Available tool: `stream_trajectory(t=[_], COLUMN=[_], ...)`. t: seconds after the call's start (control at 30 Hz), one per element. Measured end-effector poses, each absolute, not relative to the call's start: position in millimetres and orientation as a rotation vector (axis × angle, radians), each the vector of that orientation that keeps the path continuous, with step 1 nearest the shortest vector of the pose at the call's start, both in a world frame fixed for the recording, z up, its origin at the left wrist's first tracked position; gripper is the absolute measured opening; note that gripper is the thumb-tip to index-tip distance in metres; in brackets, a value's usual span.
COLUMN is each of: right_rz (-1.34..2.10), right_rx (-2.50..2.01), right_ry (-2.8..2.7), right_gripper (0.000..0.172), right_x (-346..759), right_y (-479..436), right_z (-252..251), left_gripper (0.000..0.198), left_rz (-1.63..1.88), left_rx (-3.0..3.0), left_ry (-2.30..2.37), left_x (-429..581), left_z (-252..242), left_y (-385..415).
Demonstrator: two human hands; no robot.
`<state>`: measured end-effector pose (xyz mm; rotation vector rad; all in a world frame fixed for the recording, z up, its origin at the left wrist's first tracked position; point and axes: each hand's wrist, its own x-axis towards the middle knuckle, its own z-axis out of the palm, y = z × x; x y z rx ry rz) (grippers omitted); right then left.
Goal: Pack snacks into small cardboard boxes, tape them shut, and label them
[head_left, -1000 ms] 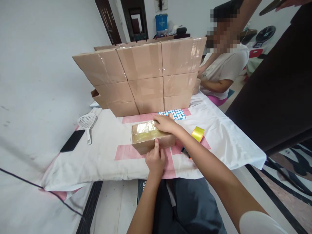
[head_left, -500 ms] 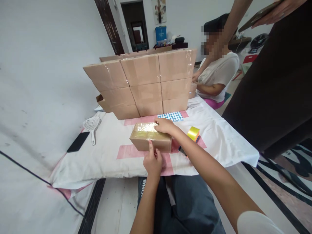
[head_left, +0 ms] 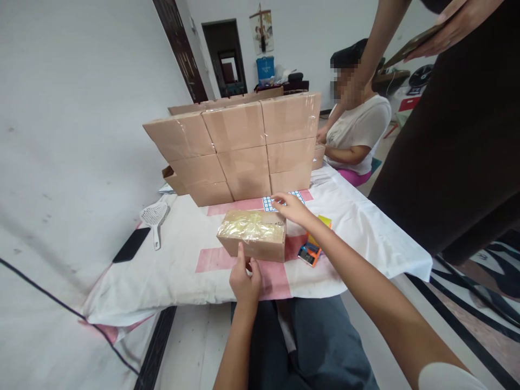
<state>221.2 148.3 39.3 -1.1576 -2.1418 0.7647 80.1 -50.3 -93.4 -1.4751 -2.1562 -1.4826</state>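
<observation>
A small cardboard box with yellowish tape across its top lies on the white and pink cloth in front of me. My left hand presses its thumb against the box's near side, fingers curled. My right hand has its fingers stretched out above the box's far right corner, close to a sheet of blue labels. A yellow tape roll in a dispenser lies just right of the box, under my right forearm.
A wall of sealed cardboard boxes stands stacked at the back of the table. A white slotted scoop and a black phone lie at the left. A seated person is beyond the boxes; a standing person in dark clothing is at the right.
My right hand lifted off the box's taped top and moved back toward the label sheet. My left hand slid lower on the box's near side. The box turned slightly.
</observation>
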Motion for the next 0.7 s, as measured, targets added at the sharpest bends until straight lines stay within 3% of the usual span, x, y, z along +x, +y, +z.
stream_trajectory(t=[0.17,0.37,0.57,0.7], right_rz=[0.827,1.122,1.304,1.391], right_rx=[-1.343,-1.788,-2.114,-2.104], right_ry=[-2.002,-1.893,-1.692,-1.637], right_gripper=[0.021,0.013,0.032,0.031], right_x=[253,286,295,285], right_y=[192,252,300,326], right_z=[49,41,4,-15], left_gripper=[0.054,0.049,0.041,0.042], left_rz=[-1.316,-1.347,-1.339,-1.340], left_rx=[-1.642,-1.673,-1.633,-1.615], left_ry=[-2.073,-1.972,-2.047,-2.159], left_x=[70,62,60,62], left_z=[-98,-124,-140,-141], left_y=[-47,-49,-50,-50])
